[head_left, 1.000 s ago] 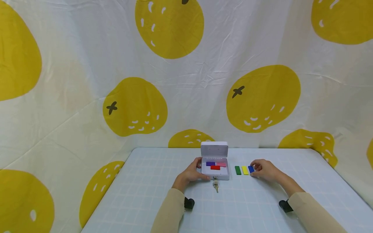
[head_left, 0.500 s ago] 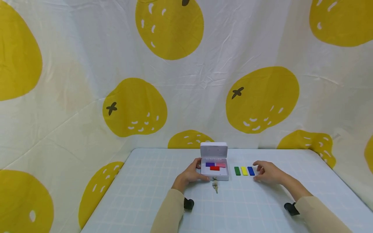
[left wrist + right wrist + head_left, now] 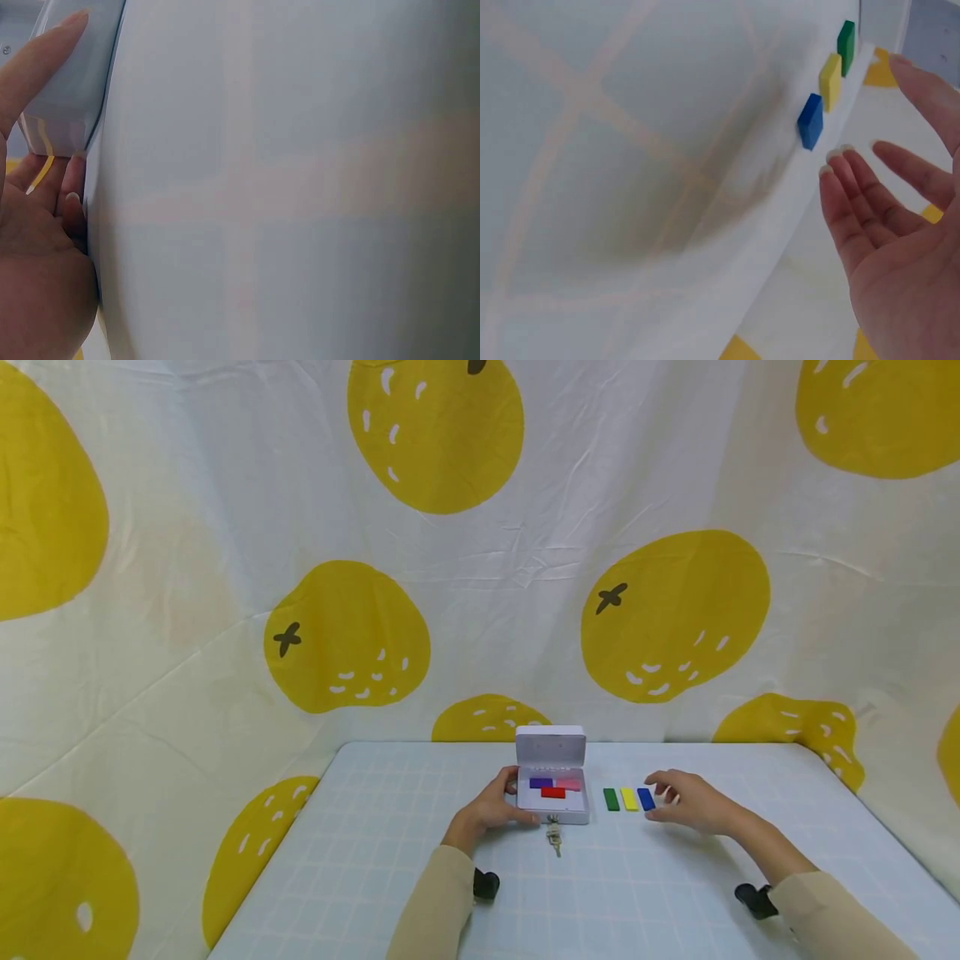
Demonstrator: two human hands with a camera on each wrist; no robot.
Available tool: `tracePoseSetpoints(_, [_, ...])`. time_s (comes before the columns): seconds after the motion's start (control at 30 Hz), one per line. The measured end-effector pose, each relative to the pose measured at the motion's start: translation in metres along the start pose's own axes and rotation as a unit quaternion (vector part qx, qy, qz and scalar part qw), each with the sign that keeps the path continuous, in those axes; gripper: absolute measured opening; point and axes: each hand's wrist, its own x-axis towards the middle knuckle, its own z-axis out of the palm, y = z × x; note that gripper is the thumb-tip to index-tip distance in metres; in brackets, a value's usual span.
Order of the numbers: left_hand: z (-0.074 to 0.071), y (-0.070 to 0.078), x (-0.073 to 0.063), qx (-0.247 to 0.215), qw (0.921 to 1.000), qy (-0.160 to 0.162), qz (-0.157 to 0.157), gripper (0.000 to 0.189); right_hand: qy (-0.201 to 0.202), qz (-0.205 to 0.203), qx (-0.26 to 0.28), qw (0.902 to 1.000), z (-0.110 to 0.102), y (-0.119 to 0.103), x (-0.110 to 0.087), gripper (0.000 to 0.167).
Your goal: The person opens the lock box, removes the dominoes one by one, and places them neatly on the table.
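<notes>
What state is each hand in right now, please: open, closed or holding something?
Left hand: holding the white box at its near left corner.
Right hand: open, holding nothing, beside the blue block.

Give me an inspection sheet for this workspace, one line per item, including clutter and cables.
Surface: pale checked tabletop.
Box: pale box, lid raised, keys at its front; purple block, pink block and red block inside.
Loose blocks: green block, yellow block and blue block in a row right of the box.
Clutter: nothing seen.
Left hand: left hand grips the box's left side.
Right hand: right hand beside the blue block, holding nothing.
Cables: nothing seen.
Surroundings: white backdrop with yellow fruit print.
</notes>
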Motion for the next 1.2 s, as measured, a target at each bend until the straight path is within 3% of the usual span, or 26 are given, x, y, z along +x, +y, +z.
tracePoseSetpoints(0.37, [0.002, -0.001, 0.003, -0.021, 0.9997, -0.001, 0.010, 0.097, -0.002, -0.051, 0.007, 0.9987, 0.008, -0.029, 0.010, 0.054])
tracePoseSetpoints(0.63, [0.000, 0.000, 0.002, 0.002, 1.0000, 0.000, 0.001, 0.098, 0.003, -0.067, 0.006, 0.9977, 0.015, -0.041, 0.017, 0.051])
tracePoseSetpoints(1.2, [0.000, -0.001, 0.002, -0.007, 0.9999, -0.002, 0.007, 0.097, -0.002, -0.103, 0.024, 0.9943, 0.031, -0.062, 0.036, 0.048])
